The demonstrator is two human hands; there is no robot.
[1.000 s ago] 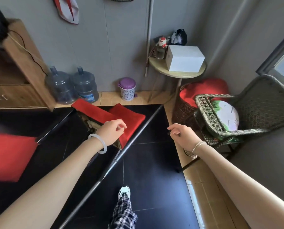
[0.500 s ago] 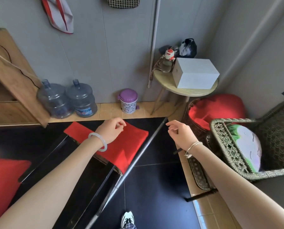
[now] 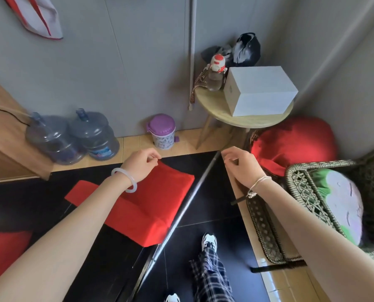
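Note:
My left hand (image 3: 141,165), with a pale bangle on its wrist, hovers over the far edge of a red cushion (image 3: 155,201); its thumb and forefinger tips meet and its other fingers are curled. My right hand (image 3: 241,166), with a thin bracelet on its wrist, floats at the same height to the right, fingers curled inward. I see nothing between the fingers of either hand. A thin metal pole (image 3: 181,214) runs diagonally across the black floor between the two hands.
A wicker chair (image 3: 301,168) with a green and white cushion (image 3: 338,203) stands on the right. Behind it are a red pillow (image 3: 294,140) and a round table (image 3: 247,124) bearing a white box (image 3: 260,90). A purple bin (image 3: 162,131), two water jugs (image 3: 94,134) and a wooden cabinet (image 3: 3,131) line the wall.
The view has moved forward and tilted, so the red cushion and the wall items look closer. Both hands kept the same curled pose and drifted slightly further out in front.

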